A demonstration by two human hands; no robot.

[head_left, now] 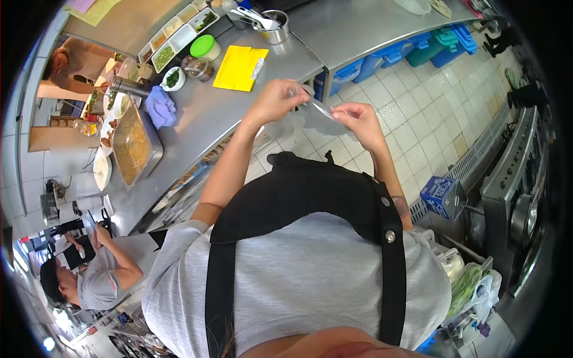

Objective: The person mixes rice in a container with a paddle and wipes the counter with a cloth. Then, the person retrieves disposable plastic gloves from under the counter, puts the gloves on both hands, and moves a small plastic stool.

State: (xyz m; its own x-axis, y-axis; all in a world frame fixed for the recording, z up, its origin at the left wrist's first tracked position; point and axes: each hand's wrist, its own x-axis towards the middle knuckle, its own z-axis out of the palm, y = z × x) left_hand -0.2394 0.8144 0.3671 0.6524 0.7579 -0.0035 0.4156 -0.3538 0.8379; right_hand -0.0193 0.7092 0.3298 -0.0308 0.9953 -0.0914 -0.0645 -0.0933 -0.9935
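Observation:
A thin, translucent plastic bag [325, 124] hangs between my hands, over the tiled floor beside the steel counter. My left hand [279, 100] pinches one side of its top edge. The other side of that edge is pinched by my right hand [360, 122], with the fingers pressed together. Between the two hands the edge is stretched into a whitish strip. On the counter, just left of my left hand, lies a yellow packet [240, 68]. Below the hands is the black apron bib [298, 191].
The steel counter [200, 113] bears a deep food tray [136, 146], a purple cloth [160, 107], a green-lidded tub [205, 47] and a metal pot [275, 28]. Lidded bins stand under the far counter. A stove [510, 173] is at right; a co-worker [101, 274] stands lower left.

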